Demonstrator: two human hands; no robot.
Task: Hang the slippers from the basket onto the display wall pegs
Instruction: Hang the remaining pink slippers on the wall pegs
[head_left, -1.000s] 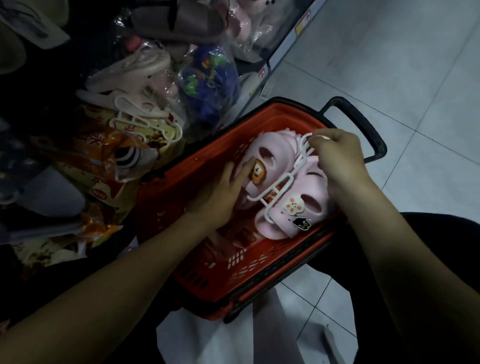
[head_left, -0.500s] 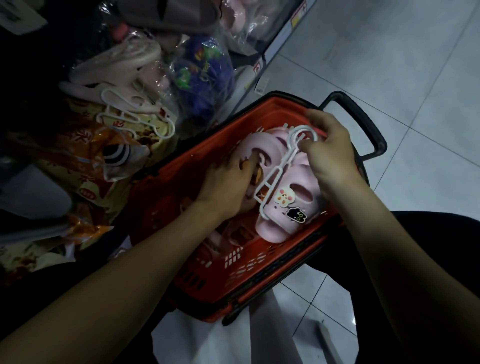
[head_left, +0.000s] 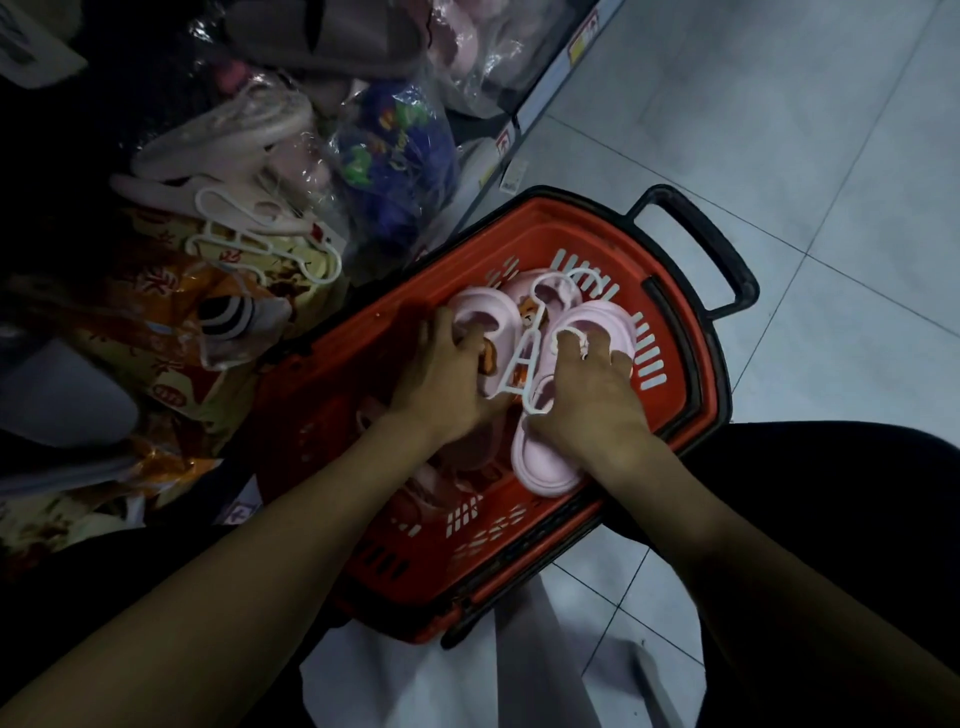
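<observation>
I see the left hand (head_left: 447, 384) gripping a pink slipper (head_left: 483, 317), right hand (head_left: 592, 400) curled round the other slipper (head_left: 540, 462) and white hanger (head_left: 521, 358), inside the red basket (head_left: 311, 400).

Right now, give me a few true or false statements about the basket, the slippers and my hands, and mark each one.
1. The left hand and the right hand both grip the slippers. True.
2. The basket is blue. False: it is red.
3. A white hanger lies between the slippers. True.
4. The slippers hang on a peg. False: they lie in the basket.
5. The basket's handle is black. True.
</observation>
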